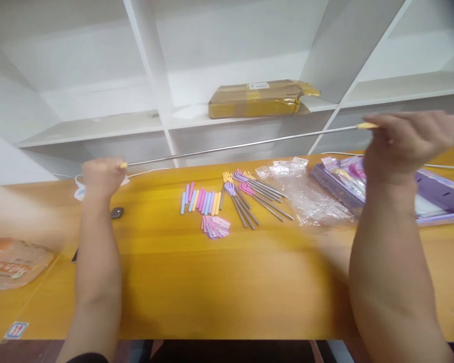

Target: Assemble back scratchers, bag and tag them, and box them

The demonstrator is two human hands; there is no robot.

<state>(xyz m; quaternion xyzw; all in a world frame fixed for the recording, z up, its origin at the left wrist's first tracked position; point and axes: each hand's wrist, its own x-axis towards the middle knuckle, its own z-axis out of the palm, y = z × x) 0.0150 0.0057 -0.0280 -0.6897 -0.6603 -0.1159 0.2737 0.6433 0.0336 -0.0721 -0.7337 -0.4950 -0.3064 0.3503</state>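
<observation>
A telescopic back scratcher (242, 146), drawn out into a long thin metal rod, spans the space above the table. My left hand (103, 176) is closed around its yellow left end. Higher up, my right hand (410, 141) grips the yellow right end; fingers hide most of that end, and motion blurs the hand. Below the rod lie several back scratchers (245, 206) with yellow, purple and pink claw heads and metal shafts. Beside them is a row of coloured handle sleeves (204, 201) in pink, blue, purple and yellow. Small pink printed cards (215, 227) are fanned out nearer to me.
Clear plastic bags (310, 194) lie right of the scratchers. A purple box (444, 194) holding packaged items stands behind my right forearm. A taped cardboard box (255, 100) sits on the white shelf (113, 123). Leftward are a small black object (117, 213) and an orange package (17, 262).
</observation>
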